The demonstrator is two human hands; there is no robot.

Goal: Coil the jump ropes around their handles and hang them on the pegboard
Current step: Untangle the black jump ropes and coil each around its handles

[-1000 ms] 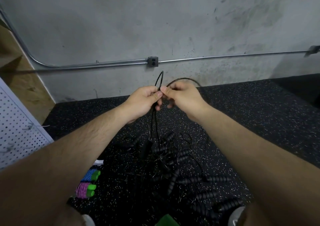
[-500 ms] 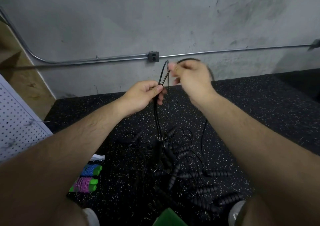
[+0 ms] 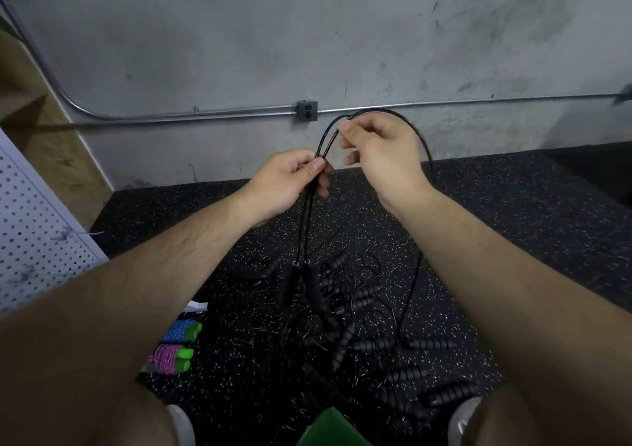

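The black jump rope [image 3: 305, 226] hangs near-vertical, both strands pinched in the left hand [image 3: 285, 182], its paired handles [image 3: 290, 286] dangling straight below over the pile of other ropes [image 3: 386, 344] on the floor [image 3: 513, 206]. The right hand [image 3: 383, 151], just beside and slightly higher, pinches the loop that arcs over it and trails down rightward; the left is nearer the handles.
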